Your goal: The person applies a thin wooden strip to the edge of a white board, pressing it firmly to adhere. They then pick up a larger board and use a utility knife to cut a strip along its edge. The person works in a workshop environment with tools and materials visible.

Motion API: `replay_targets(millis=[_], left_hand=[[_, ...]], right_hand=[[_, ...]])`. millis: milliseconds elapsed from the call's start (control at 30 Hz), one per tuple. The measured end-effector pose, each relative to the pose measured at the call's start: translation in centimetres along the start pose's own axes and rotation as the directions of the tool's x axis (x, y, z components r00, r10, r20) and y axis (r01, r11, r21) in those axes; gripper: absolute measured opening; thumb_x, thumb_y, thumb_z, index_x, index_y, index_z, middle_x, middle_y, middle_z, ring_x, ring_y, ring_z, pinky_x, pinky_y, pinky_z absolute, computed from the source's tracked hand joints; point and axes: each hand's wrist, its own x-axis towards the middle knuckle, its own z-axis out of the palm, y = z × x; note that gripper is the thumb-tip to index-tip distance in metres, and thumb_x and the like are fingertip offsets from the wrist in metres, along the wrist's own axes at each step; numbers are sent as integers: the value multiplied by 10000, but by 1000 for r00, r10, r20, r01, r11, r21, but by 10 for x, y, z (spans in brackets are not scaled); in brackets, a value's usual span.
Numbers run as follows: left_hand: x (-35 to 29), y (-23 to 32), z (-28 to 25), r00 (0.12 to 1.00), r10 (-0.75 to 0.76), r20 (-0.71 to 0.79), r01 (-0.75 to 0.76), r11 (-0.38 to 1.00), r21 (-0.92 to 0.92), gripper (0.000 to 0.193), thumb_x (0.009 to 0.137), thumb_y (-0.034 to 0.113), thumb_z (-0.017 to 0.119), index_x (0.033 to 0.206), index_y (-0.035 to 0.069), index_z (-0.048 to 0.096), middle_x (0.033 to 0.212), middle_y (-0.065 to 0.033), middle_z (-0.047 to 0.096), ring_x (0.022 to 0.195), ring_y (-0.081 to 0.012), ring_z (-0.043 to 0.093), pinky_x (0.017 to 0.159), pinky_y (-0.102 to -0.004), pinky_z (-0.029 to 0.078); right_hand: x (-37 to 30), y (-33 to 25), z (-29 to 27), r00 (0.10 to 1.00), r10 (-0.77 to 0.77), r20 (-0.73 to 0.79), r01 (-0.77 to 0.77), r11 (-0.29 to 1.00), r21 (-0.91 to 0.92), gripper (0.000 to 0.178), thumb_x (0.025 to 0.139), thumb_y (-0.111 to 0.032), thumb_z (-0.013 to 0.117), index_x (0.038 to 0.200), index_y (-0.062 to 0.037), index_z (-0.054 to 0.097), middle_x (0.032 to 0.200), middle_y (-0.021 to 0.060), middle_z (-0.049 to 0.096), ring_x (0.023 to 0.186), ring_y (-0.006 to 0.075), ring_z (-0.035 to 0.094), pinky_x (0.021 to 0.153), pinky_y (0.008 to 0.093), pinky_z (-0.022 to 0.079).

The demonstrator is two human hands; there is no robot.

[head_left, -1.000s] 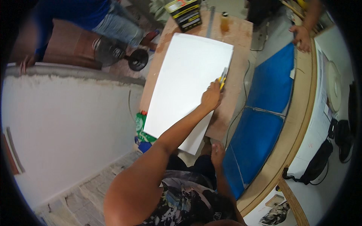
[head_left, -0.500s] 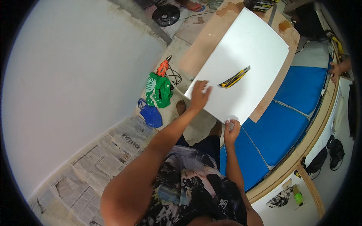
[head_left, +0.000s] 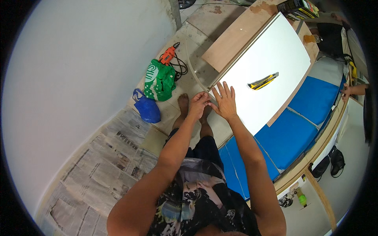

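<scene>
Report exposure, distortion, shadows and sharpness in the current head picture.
Head view: the rectangular white board is bright, almost washed out, and its upper-right edge bows with the fisheye lens; head view: shadow dims the pale tiled floor beside the brown plywood sheet; head view: the yellow-and-black utility knife looks fairly sharp; head view: corners fall to black.

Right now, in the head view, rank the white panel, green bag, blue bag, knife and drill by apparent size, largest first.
1. White panel
2. Green bag
3. Blue bag
4. Knife and drill: too alike to rank
</scene>
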Motion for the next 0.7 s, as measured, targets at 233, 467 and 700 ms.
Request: replay_targets(millis=[233,467,700], left_hand=[[14,-14,-2,991,137,-2,-137,987,-89,75,936,133,702,942,60,688,867,4,671,808,-118,635,803,-281,524],[23,-27,-6,963,269,23,-266,960,-86,73,937,122,696,935,50,680,872,-6,664,798,-106,620,767,-281,520],[11,-9,12,999,10,33,2,933,-360,98,969,186,653,925,100,635,819,12,597,792,-143,584,769,-347,511]], right_hand=[[21,26,20,986,-163,34,164,986,-42,416,859,-356,660,1176,-90,615,1386,144,507,1398,348,359,1147,666,166],[22,29,26,971,-238,7,239,971,-26,380,872,-322,670,1119,-35,635,1330,168,525,1385,360,366,1121,696,165],[20,33,31,972,-237,-2,236,972,-12,381,867,-320,664,1126,-43,632,1326,165,522,1388,362,361,1129,692,142]])
